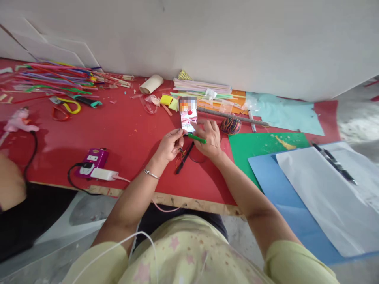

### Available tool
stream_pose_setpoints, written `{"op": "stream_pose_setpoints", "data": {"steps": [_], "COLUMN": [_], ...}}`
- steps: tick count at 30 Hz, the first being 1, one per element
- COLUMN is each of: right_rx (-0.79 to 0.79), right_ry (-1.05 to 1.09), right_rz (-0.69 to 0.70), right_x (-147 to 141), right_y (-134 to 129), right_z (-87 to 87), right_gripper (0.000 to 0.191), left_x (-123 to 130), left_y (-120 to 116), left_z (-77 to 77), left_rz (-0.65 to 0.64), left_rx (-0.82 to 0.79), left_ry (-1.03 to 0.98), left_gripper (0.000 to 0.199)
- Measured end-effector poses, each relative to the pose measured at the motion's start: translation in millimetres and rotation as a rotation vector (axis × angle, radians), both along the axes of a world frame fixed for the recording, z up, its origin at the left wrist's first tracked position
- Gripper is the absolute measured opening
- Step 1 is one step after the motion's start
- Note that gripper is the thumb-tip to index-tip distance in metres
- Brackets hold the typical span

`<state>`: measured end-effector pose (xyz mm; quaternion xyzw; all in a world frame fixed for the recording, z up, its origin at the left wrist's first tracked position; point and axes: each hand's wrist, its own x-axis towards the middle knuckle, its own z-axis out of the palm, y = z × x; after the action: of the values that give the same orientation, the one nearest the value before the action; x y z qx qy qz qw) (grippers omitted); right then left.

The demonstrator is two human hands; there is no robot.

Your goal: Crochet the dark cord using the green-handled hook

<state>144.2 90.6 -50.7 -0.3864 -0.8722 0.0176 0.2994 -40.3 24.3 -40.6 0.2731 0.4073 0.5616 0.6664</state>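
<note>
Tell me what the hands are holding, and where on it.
A green stick, between the left hand at its left end and the right hand at its right end; which fingers grip it cannot be told.

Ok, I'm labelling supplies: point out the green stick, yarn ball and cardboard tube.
Green stick (198,138): head view, on its shaft.
Yarn ball (231,125): head view, its wound middle.
Cardboard tube (151,84): head view, its outer wall.

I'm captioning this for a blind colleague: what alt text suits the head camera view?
A person's left hand and right hand are close together, a slim green object between them, near a lit phone on a red tabletop. A yarn ball lies to the right, a purple power block to the left.
</note>
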Motion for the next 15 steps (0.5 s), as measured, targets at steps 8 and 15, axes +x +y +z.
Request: {"op": "stream_pose_setpoints", "data": {"steps": [8, 15], "right_rx": [0.121, 0.098], "right_ry": [-0.049, 0.127], "right_rz": [-0.088, 0.071], "right_x": [-6.1, 20.1], "right_y": [13.4, 0.5], "right_z": [10.9, -12.4], "right_gripper": [0.043, 0.041], "left_x": [-3.8, -3.3], "left_y": [1.1, 1.2], "left_z": [0.8, -3.3], "left_rz": [0.029, -0.003], "left_rx": [0.008, 0.004], "left_ry": [-0.051, -0.059], "left_gripper": [0.031, 0.032]}}
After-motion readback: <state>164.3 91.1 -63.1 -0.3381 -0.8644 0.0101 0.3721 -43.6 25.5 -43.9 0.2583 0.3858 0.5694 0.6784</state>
